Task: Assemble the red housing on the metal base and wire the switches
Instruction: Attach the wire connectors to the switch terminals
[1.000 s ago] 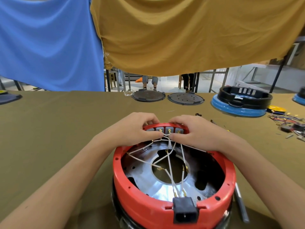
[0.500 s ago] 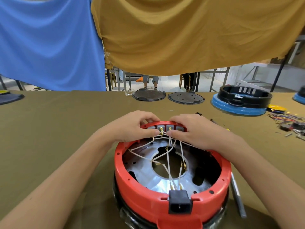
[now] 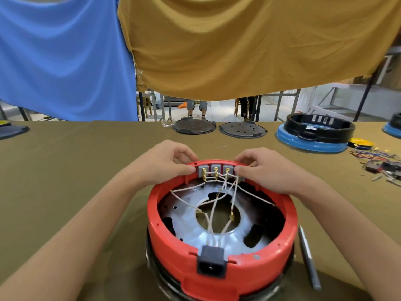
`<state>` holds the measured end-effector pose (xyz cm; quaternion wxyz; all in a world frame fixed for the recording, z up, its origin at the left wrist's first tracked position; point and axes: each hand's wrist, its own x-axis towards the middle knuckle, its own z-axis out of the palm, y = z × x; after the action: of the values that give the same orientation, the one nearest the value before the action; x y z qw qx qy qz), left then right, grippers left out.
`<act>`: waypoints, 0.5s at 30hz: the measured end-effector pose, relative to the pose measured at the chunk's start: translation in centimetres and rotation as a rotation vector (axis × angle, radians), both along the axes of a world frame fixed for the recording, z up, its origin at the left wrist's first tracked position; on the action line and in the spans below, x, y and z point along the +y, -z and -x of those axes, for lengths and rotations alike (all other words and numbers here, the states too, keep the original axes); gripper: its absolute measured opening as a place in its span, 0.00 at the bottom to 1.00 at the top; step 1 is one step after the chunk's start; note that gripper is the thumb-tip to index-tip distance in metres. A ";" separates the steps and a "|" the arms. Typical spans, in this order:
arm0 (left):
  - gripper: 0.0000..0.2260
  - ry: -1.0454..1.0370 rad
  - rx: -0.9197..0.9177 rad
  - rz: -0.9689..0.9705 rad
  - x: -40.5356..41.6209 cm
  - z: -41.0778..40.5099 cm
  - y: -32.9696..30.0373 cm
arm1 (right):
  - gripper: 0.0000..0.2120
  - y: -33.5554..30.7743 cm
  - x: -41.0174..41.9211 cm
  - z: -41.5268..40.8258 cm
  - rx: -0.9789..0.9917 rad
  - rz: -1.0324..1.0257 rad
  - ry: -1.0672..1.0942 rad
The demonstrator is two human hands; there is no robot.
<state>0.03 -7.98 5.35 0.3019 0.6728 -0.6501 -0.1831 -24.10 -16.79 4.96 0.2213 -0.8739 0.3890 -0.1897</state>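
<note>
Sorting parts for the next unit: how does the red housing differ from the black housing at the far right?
The red housing sits on a metal base, wired; the black housing sits on a blue base, no wires visible. The red one is gripped by both hands; the black is untouched. Both are round rings.

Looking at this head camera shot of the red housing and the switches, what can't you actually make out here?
- Metal base underside: head view, hidden by the red housing.
- Fourth switch in the switch block: covered by the right hand.
- Fingertips of the left hand: curled behind the housing rim.
- Loose parts: far right, too small and cut off by the edge.
- Wire ends at the black socket: blurred.
</note>
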 end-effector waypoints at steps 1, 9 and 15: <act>0.07 -0.058 -0.027 0.067 -0.3 0.2 0.3 | 0.13 -0.1 0.0 0.2 -0.006 -0.041 0.001; 0.14 -0.109 0.074 -0.337 2.1 -1.3 -1.7 | 0.13 0.3 0.2 0.9 -0.095 -0.214 -0.056; 0.13 -0.157 0.055 -0.317 2.7 -0.9 -1.2 | 0.08 0.7 -0.4 1.0 -0.179 -0.243 0.007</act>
<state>0.96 -5.33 6.58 0.2232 0.7553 -0.5501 -0.2777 -25.11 -17.18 4.31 0.3587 -0.8188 0.3910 -0.2192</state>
